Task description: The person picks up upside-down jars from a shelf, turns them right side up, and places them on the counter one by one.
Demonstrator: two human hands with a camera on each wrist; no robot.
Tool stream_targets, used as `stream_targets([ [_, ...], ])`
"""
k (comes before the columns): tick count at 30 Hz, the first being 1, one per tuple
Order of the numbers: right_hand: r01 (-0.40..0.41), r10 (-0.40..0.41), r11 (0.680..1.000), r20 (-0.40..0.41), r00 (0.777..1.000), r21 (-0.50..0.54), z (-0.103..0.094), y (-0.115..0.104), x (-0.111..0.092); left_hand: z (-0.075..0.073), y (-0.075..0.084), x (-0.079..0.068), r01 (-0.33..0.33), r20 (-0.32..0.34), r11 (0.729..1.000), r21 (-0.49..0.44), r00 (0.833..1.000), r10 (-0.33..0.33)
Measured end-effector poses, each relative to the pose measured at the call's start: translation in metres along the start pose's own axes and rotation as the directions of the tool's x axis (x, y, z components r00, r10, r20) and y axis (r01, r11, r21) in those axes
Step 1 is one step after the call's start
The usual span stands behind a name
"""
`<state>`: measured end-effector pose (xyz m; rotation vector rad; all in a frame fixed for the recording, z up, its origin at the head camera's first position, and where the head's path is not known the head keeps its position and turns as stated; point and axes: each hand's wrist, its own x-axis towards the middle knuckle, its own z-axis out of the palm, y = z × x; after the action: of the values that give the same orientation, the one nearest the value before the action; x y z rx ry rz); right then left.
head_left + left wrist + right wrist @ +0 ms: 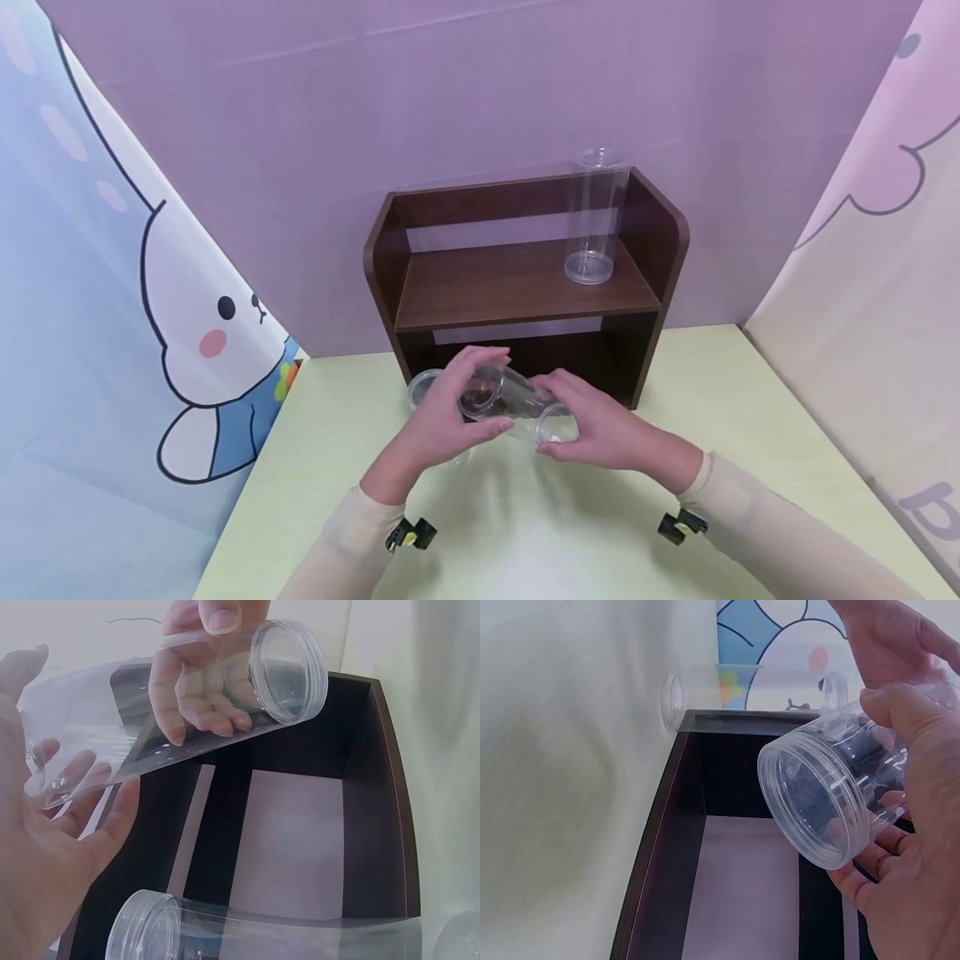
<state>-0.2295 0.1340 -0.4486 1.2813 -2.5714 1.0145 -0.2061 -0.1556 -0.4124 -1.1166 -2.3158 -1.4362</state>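
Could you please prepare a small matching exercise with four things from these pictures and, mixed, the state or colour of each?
Column one
1. Held container
2. Container on the upper shelf
3. Shelf unit
4. Table

Column two
A. Dark brown
B. Standing upright
C. Pale yellow-green
D. Tilted over

Right pairs: 1-D, 2-B, 3-A, 4-C
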Motion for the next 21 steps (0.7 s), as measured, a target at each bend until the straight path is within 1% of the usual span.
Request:
stream_targets([
  [3,0.004,-0.004,1.000,-0.004,1.000,0.005,0.000,0.001,-0.001,0.000,0.000,0.001,0.004,-0.001,1.000,0.004,1.000,-0.004],
  [10,0.016,-0.016,1.000,-0.011,1.000,0.017,-0.003,0.000,-0.002,-0.001,0.000,0.001,-0.009,-0.017,1.000,0.028,1.000,0.010],
  [16,0.050,-0.049,0.998,-0.022,0.999,0.026,-0.010,0.000,-0.004,-0.003,0.000,0.000,-0.012,-0.042,1.000,0.023,0.999,0.013],
  [19,0.070,-0.070,0.997,-0.035,0.997,0.022,-0.015,0.001,-0.005,-0.005,-0.002,-0.002,0.002,-0.050,0.999,0.035,0.999,0.000],
  [21,0.077,-0.076,0.997,-0.041,0.996,0.018,-0.019,0.001,-0.006,-0.006,-0.002,-0.004,0.025,-0.052,0.999,0.044,0.998,-0.023],
])
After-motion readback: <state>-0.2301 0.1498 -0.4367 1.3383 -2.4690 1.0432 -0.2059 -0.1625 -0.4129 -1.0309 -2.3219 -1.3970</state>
